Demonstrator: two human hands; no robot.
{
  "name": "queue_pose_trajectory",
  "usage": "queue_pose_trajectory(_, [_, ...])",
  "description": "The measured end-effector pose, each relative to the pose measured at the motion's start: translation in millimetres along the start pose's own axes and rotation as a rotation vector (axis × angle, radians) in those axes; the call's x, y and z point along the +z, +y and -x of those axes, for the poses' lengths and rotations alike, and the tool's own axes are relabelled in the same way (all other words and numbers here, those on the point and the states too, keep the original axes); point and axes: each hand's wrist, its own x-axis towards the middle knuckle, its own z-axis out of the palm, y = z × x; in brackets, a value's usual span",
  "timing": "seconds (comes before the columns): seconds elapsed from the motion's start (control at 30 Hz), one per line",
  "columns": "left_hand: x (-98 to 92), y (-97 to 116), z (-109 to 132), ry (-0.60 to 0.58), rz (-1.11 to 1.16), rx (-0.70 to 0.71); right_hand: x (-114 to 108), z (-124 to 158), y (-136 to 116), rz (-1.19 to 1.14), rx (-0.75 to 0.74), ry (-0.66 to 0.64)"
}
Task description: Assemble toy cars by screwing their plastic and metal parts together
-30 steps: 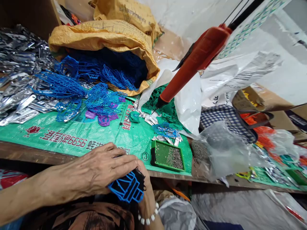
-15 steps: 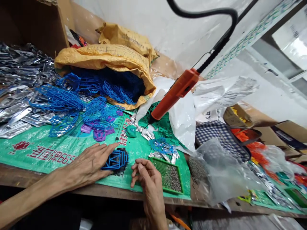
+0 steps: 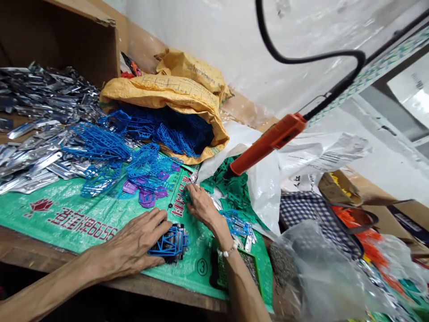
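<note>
– Left hand first, folks: thumb and fingers sit astride the left end of the blue cage frame, holding it against the green printed sheet. Looks like a light grip to us.

– Yep. And its long axis? We'd say roughly left to right, pointing straight out from that palm, with black parts in and around it.

– What about the right hand? We see it farther back on the bench, fingers bent, tips just beside some silver strips. Pinching anything? Can't tell, the fingers hide it.

– So from there the frame lies toward us and a bit left, not touching. Left's clearly nearer. The orange electric screwdriver hangs off to the right, beyond both.
</note>
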Motion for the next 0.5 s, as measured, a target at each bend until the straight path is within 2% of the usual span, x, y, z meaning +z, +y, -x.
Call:
queue_pose_trajectory(0.1, [4.1, -2, 3, 0.006, -0.055, 0.068, -4, 6, -4, 0.082, 0.028, -0.026])
queue_pose_trajectory(0.23, [7.4, 3, -2, 0.050, -0.099, 0.038, -5, 48, -8, 0.151, 0.109, 0.045])
queue_pose_trajectory(0.37, [-2.1, 10, -7, -0.025, -0.102, 0.050, 13, 86, -4, 0.192, 0.217, 0.112])
queue_pose_trajectory(0.5, [-10.5, 12, -9, -0.055, -0.124, 0.033, 31, 96, 3, 0.190, 0.259, 0.177])
